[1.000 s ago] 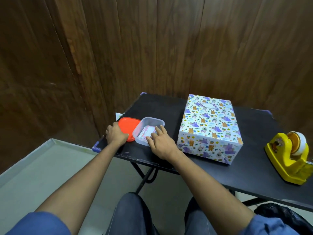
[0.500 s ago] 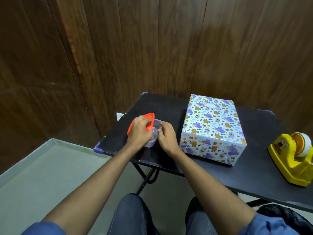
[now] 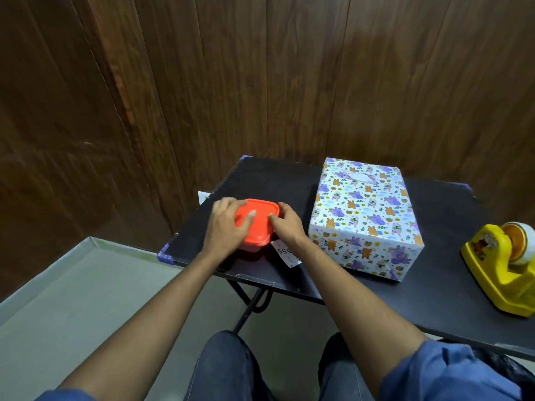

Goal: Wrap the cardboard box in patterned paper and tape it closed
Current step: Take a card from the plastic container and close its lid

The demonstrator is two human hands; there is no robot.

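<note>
At lower left of centre, your left hand (image 3: 228, 224) lies over the orange lid (image 3: 256, 219) of a small plastic container (image 3: 254, 246), thumb on top, fingers curled round its far edge; your right hand (image 3: 286, 224) clasps its other side. A printed slip (image 3: 285, 254) lies beside it on the black tabletop (image 3: 451, 287). Right of centre, the box (image 3: 366, 215) stands fully covered in patterned paper, so the wrapping looks finished. At far right, the yellow tape dispenser (image 3: 503, 267) sits apart.
</note>
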